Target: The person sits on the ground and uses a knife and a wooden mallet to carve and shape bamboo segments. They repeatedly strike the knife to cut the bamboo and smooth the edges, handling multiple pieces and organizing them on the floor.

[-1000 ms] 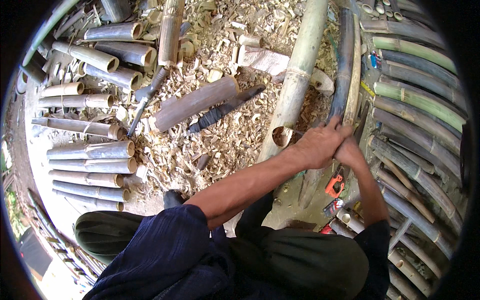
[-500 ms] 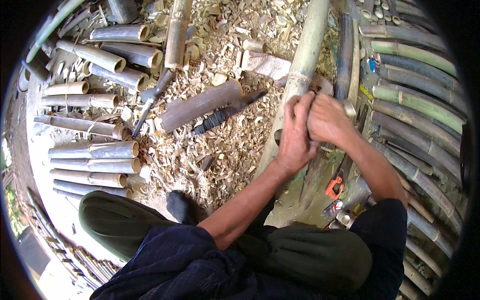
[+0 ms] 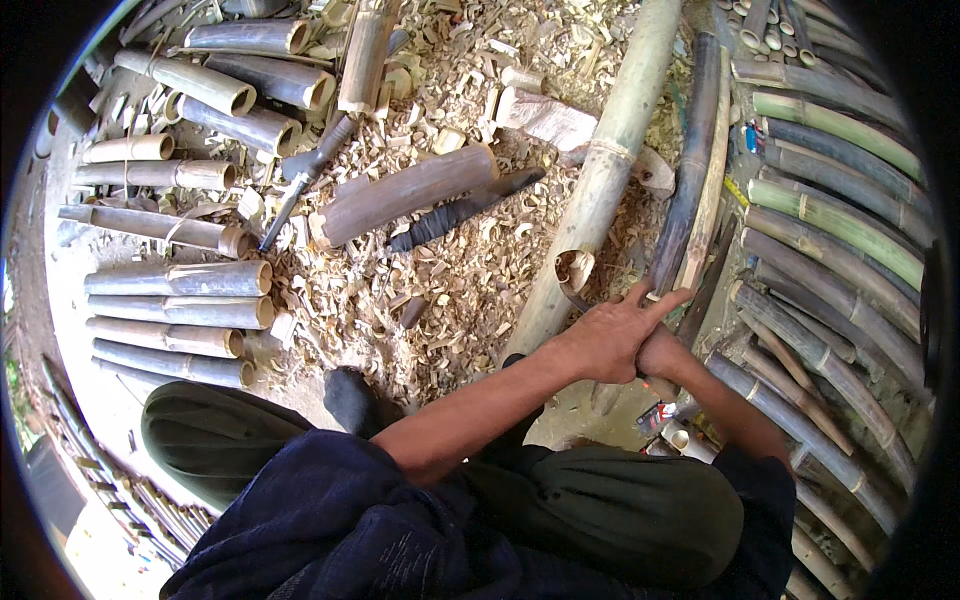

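Observation:
A long pale-green bamboo pole (image 3: 625, 110) slants down the middle right, with a round rim or ring (image 3: 576, 268) showing chips inside it near its lower part. Just right of that rim, my left hand (image 3: 610, 340) has its fingers stretched apart and overlaps my right hand (image 3: 668, 355). The right hand's fingers are mostly hidden behind the left, so what they hold does not show. Beyond the left fingertips lie the lower ends of a dark bamboo pole (image 3: 685, 170) and a thin tan strip (image 3: 708, 180); I cannot tell whether the fingers touch them.
Wood shavings (image 3: 450, 300) cover the ground. On them lie a brown bamboo section (image 3: 410, 195) and a tool with a black-wrapped handle (image 3: 440, 228). Cut bamboo sections (image 3: 185, 278) line the left side; several bamboo lengths (image 3: 840, 205) line the right. A reddish-white block (image 3: 545, 122) sits beside the pole.
Both hands have left the green pole and moved down and right, uncovering its rim. The left fingers have spread. The orange-handled tool seen earlier near there is hidden now.

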Demonstrator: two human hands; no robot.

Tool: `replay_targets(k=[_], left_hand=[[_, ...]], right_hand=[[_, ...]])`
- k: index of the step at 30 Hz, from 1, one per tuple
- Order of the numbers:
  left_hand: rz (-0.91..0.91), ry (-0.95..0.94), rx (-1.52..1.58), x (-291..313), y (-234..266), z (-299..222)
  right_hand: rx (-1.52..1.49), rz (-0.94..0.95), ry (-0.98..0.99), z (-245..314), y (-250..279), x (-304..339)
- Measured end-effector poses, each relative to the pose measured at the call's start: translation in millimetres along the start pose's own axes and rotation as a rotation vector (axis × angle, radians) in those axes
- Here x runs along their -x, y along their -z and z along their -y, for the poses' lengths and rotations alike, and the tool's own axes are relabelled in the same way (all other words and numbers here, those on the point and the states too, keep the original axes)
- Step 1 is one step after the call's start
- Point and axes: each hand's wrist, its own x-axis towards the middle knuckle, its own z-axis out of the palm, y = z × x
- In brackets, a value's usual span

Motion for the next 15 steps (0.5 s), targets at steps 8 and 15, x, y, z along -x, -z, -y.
replay_targets(k=[8,15], left_hand=[[0.543,0.069,-0.125,3.1,52.5,4.8],[-0.307,0.028,-0.256,59.9,68.2,-27.8]], right_hand=[[-0.508,-0.301,-0.133,32.4,-94.9,-23.8],[-1.864,-0.382,0.148,95.3,-85.2,-25.5]])
